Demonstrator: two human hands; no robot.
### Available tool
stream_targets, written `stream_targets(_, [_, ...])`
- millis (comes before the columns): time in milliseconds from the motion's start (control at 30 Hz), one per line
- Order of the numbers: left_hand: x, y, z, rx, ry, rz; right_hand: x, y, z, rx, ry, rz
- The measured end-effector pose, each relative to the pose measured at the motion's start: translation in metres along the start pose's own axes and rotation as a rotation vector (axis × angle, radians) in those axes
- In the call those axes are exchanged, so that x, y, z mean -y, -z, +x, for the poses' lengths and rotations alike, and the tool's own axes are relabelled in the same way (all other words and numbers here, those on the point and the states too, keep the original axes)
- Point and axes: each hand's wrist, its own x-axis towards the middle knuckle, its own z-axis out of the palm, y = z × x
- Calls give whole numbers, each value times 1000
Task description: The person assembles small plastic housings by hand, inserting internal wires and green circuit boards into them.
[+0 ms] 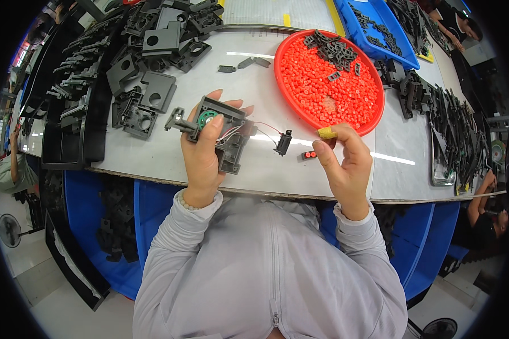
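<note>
My left hand [202,164] grips a dark grey plastic housing [230,158], thumb pressed over a green-rimmed round part [205,117] inside it. A grey bracket-like piece [178,121] juts from the housing's left side. Thin red and white wires run from the housing to a small black component [284,142] lying on the table. My right hand [349,169] is raised just right of that component, thumb and index finger bent toward each other. Yellow tape wraps a fingertip; whatever sits between the fingers is unclear. Just left of them lies a small dark piece with red round inserts [309,155].
A round red tray [279,85] of small red pieces, with dark clips on top, stands beyond my right hand. Dark housings [158,90] pile up at left beside a black bin [73,152]. A blue tray [404,59] and dark parts [455,135] lie at right.
</note>
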Motion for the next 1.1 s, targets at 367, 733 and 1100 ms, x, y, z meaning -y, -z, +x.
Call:
stream_targets(367, [5,-9,-7,12,-119,-6,-5,-30,-7,72,-517,671])
stream_targets(733, [10,-11,-11,40,-155,61,1,-35,-5,395,-662,634])
stream_targets(1100, [13,-14,-15,81,-209,186,-10,-47,-6,463,-774,888])
